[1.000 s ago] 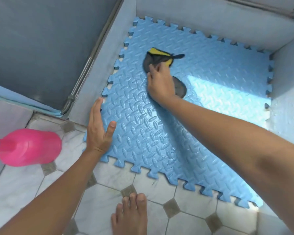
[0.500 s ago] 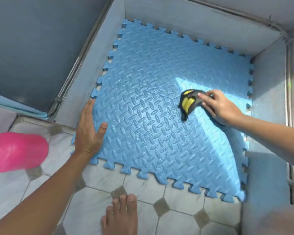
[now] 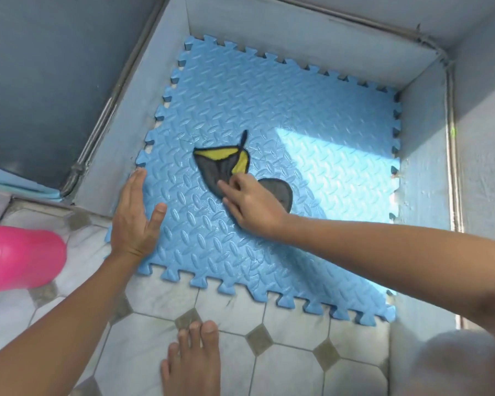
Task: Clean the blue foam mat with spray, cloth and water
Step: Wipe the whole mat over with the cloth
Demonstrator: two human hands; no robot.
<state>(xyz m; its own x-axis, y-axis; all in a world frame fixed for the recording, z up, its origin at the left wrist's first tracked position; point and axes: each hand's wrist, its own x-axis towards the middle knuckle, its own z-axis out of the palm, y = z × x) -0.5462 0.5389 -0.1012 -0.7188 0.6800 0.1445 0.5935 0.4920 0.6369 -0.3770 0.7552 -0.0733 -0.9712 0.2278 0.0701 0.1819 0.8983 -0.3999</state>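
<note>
The blue foam mat (image 3: 312,172) leans in a walled corner, its near edge on the tiled floor. A grey and yellow cloth (image 3: 220,164) lies pressed against the mat's middle. My right hand (image 3: 252,207) presses flat on the cloth's lower part, fingers closed over it. My left hand (image 3: 135,218) lies flat and open on the mat's left edge, holding it steady. A pink spray bottle (image 3: 20,258) lies on the floor at the far left, its nozzle out of frame.
Pale walls (image 3: 297,44) box the mat in at the back and on the right. A metal pipe (image 3: 452,167) runs down the right wall. A bare foot (image 3: 192,364) stands on the tiled floor (image 3: 269,352) just below the mat.
My right hand swept the cloth from the mat's upper left to the right side, then back to the middle. My left hand stayed on the left edge.
</note>
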